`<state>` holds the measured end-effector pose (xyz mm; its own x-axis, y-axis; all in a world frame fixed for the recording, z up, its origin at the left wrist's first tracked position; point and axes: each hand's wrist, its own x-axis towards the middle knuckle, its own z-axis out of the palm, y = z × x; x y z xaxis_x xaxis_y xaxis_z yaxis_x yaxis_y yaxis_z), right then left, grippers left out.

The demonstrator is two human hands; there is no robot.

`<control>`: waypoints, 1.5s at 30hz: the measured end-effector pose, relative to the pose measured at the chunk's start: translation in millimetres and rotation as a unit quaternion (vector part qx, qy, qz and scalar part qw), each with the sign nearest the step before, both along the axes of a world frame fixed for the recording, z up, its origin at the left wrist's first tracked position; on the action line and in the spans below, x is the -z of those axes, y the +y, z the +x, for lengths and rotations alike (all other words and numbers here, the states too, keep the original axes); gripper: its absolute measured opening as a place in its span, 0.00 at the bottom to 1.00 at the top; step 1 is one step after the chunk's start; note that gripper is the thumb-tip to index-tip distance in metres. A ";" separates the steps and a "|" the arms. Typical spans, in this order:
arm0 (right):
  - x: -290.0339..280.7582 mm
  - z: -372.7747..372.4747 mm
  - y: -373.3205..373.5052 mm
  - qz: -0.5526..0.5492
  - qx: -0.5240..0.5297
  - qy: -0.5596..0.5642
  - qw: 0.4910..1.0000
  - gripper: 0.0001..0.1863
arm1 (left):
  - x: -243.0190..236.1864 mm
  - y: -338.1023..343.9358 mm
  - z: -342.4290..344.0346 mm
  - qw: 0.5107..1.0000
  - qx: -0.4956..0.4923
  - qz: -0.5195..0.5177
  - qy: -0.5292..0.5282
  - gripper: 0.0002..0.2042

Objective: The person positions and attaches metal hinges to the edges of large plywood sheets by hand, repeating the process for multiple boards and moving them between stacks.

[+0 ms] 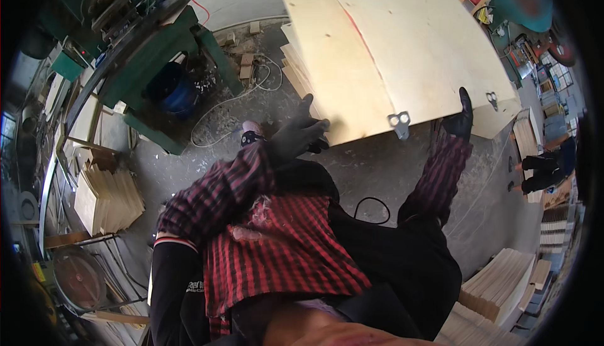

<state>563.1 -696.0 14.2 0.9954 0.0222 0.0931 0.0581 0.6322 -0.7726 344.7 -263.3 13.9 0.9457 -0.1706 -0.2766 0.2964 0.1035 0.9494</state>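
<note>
A broad pale plywood sheet (pixel 415 38) with a red line across its face fills the upper right. My right hand (pixel 461 119), in a black glove, grips its near edge, one digit lying on the face and the others hidden below. By the sheet's near left corner is my left hand (pixel 296 135), also black-gloved, with its fingers apart; whether it touches the corner is hard to tell. Two small metal plates with holes show along the near edge: one plate (pixel 399 123) between my hands, another plate (pixel 492 99) right of my right hand.
A green machine stand (pixel 151 82) with a blue bucket (pixel 173 88) stands at the left. Stacked boards lie at left (pixel 107 198) and lower right (pixel 500 283). A pale cord (pixel 217 104) and wood scraps (pixel 246 66) lie on the floor. Another person (pixel 544 170) is at far right.
</note>
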 end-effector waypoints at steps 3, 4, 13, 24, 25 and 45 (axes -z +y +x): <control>105.9 68.3 -76.4 -0.083 0.162 0.156 0.971 0.25 | 56.7 7.5 29.6 0.994 0.085 0.053 0.031 0.24; 129.1 79.9 -56.4 -0.101 0.186 0.207 0.955 0.25 | 86.1 24.5 29.2 0.993 0.067 0.087 0.039 0.35; 315.7 5.8 116.1 -0.084 0.089 0.418 0.900 0.24 | 231.9 274.6 -306.9 0.856 -0.475 -0.175 0.108 0.10; 287.4 -2.1 125.5 -0.095 0.056 0.418 0.902 0.20 | 308.8 154.8 -490.5 0.541 -0.734 -0.166 0.375 0.29; 266.7 -2.3 145.0 -0.097 0.041 0.395 0.913 0.17 | 331.2 141.0 -490.9 0.548 -0.717 -0.192 0.385 0.28; 273.4 -32.3 156.7 -0.246 0.000 0.480 0.842 0.18 | 327.0 202.9 -407.8 0.678 -0.626 -0.118 0.366 0.20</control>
<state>530.8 -539.3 -259.2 0.6069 -0.1780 -0.7746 -0.7422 0.2217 -0.6325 -63.0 -60.4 -313.1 0.0138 0.5190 -0.8547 0.2183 0.8326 0.5091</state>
